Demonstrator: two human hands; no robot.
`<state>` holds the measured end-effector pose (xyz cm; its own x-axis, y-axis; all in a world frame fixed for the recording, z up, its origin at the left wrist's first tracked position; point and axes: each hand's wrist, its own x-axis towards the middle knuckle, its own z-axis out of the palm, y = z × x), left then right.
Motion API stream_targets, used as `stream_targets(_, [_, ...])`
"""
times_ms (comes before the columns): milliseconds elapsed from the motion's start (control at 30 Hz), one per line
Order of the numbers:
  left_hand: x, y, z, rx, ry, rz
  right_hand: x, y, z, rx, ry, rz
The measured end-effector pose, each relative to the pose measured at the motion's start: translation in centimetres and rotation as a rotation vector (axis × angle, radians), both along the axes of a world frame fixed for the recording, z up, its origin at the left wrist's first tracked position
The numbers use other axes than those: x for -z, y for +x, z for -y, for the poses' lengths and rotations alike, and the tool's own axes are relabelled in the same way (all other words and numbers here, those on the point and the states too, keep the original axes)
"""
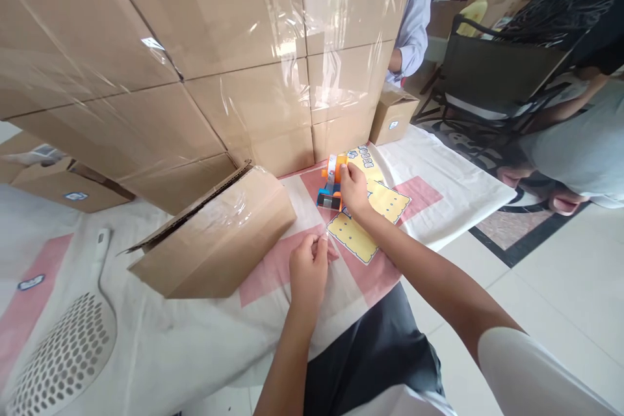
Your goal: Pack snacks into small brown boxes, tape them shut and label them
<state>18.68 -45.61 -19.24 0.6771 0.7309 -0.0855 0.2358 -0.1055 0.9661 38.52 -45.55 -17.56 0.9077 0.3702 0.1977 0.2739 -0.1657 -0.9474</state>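
My right hand [354, 190] is closed around an orange and blue tape dispenser [331, 198], held above the checked cloth. Nearer to me, my left hand [309, 266] pinches what looks like the end of a thin clear strip of tape [327, 232]; most of the strip is too faint to follow. Under and beside my right forearm lie yellow sheets with blue outlines, one yellow sheet [355, 238] in front and another yellow sheet [392, 201] to the right. A printed yellow sheet [363, 159] lies behind the dispenser.
A cardboard box [219, 234] stands left of my hands. Taped cartons [244, 32] form a wall behind the table. A white perforated skimmer [68, 351] lies far left. A small box [394, 118] stands back right. Other people are behind and to the right, near a dark chair [497, 71].
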Motion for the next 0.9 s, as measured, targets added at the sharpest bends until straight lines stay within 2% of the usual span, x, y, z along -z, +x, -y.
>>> stream_targets(233, [0.5,0.0,0.1,0.021,-0.071,0.055,1.3,0.2,0.0,-0.049,0.083,-0.147])
stream_targets(400, [0.6,0.7,0.2,0.023,0.021,0.021,1.6,0.0,-0.2,-0.074,0.185,-0.288])
stream_targets(533, [0.7,1.3,-0.1,0.004,0.192,-0.064,1.1,-0.2,0.1,-0.141,0.251,-0.423])
stream_targets(667, [1.1,1.4,-0.6,-0.043,0.209,-0.066,-0.5,0.7,0.9,-0.173,0.340,-0.492])
stream_targets(733, [1.3,1.2,-0.8,-0.032,0.175,-0.025,-1.2,1.6,1.3,-0.145,0.411,-0.452])
stream_targets(800, [1.3,0.8,-0.9,-0.033,0.133,0.029,-1.5,2.9,1.9,-0.082,0.460,-0.307])
stream_targets(900, [1.1,0.5,-0.9,-0.059,0.078,0.111,-1.2,5.6,3.1,0.057,0.380,-0.004])
